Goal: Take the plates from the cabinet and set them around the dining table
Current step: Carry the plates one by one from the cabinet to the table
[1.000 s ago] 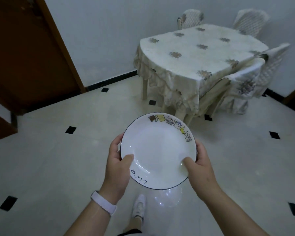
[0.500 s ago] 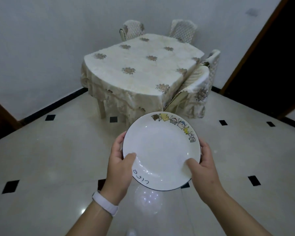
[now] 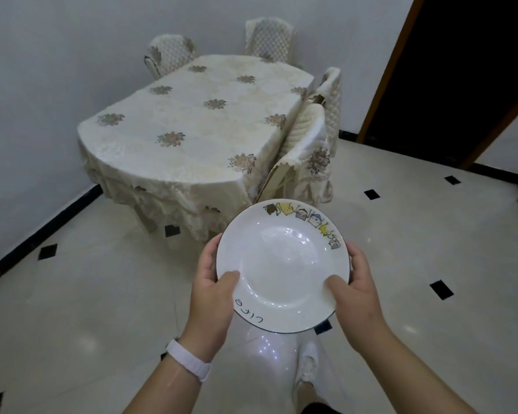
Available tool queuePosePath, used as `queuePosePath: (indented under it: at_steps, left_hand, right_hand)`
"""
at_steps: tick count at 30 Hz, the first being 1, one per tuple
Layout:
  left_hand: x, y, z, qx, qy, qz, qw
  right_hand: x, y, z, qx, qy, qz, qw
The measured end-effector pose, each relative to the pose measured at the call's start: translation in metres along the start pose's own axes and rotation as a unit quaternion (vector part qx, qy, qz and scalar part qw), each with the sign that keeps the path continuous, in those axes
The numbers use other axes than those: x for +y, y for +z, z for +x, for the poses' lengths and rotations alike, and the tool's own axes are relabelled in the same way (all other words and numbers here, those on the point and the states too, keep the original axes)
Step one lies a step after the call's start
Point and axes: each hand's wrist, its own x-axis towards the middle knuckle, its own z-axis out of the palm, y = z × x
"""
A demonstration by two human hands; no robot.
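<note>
A white plate (image 3: 281, 264) with a dark rim, small cartoon drawings along its far edge and the word "Life" near me is held level in front of my body. My left hand (image 3: 214, 291) grips its left edge with the thumb on top. On the right edge my right hand (image 3: 353, 289) holds it the same way. Ahead stands the dining table (image 3: 198, 130), covered by a cream cloth with flower motifs. I cannot tell whether more plates sit under the top one.
Covered chairs stand around the table: two at the far end (image 3: 169, 56) (image 3: 269, 37) and two on the right side (image 3: 308, 150) (image 3: 331, 97). A dark doorway (image 3: 461, 70) opens at right. The pale tiled floor (image 3: 87, 294) lies between me and the table.
The table has come closer and larger in view, shifting from right toward centre. Both hands keep the same grip on the plate.
</note>
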Motion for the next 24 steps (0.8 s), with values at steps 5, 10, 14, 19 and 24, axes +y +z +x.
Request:
queuePosePath:
  at_steps: [5,10,14,19,24]
  left_hand:
    - [0.003,0.063,0.07,0.015,0.007,0.011,1.0]
    - [0.006,0.149,0.136,0.002,0.013,0.021,1.0]
    - [0.006,0.216,0.176,-0.005,0.018,0.015,1.0]
    - [0.007,0.263,0.224,-0.005,0.007,0.009,1.0]
    - [0.004,0.294,0.278,-0.014,0.003,0.008,1.0]
  right_hand:
    - [-0.015,-0.024,0.092,-0.005,0.003,0.017,1.0]
    - [-0.04,-0.074,0.173,0.014,-0.013,0.019,1.0]
    - [-0.059,-0.115,0.233,0.023,-0.024,0.025,0.999]
    - [-0.075,-0.135,0.288,0.028,-0.029,0.031,0.999]
    - [-0.083,-0.142,0.344,0.034,-0.033,0.015,0.999]
